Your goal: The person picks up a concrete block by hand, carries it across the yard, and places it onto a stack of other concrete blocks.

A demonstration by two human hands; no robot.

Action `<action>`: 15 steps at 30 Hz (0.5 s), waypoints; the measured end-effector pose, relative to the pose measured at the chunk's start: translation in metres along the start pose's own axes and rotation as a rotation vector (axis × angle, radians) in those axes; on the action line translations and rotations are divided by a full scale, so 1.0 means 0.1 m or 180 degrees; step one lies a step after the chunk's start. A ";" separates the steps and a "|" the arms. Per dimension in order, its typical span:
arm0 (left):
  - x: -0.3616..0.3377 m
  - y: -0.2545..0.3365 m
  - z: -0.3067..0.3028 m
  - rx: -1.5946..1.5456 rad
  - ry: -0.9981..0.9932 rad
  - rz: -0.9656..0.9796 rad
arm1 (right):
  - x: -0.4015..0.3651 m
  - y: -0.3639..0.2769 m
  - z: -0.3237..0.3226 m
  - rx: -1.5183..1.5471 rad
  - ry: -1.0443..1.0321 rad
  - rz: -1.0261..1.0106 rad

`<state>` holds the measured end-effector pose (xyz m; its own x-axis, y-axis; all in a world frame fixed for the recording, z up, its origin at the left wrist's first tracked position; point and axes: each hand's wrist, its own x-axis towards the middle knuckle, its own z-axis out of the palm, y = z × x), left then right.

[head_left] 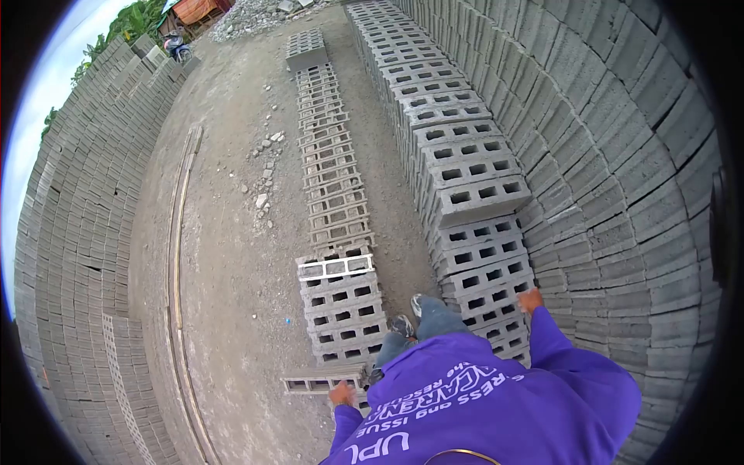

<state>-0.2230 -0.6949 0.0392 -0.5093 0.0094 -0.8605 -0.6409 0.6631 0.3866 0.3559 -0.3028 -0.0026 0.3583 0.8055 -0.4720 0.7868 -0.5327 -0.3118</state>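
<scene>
Purple hoodie (480, 403) fills the bottom of the view, and every place here is told from the low row of hollow blocks (341, 306) that runs away up the middle of the yard. Left of that row's near end, a single hollow block (314, 382) lies on the dirt (232, 271). Its long axis is crosswise to the row, its hollows show, and its right end points toward the person. The left hand (341, 394) sits at that right end, touching it or just over it; it is too small to tell whether the fingers grip or lie loose. This hand is much the nearer to the single block, which stretches leftward from it. At the row's right edge stand two shoes (401, 325). Right of the row, a taller stack of blocks (480, 232) runs parallel to it. The right hand (531, 300) leans on this stack's near top, seemingly flat and holding nothing, well apart from the single block
</scene>
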 end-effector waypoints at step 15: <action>-0.37 1.10 1.11 0.0553 -0.0440 0.1120 | -1.14 -0.36 -0.28 0.1781 -0.1507 0.0253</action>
<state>-0.2111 -0.5389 0.0770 -0.5905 0.3508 -0.7268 -0.3289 0.7178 0.6137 0.3008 -0.3682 0.0861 0.0487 0.6280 -0.7767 0.3480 -0.7396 -0.5761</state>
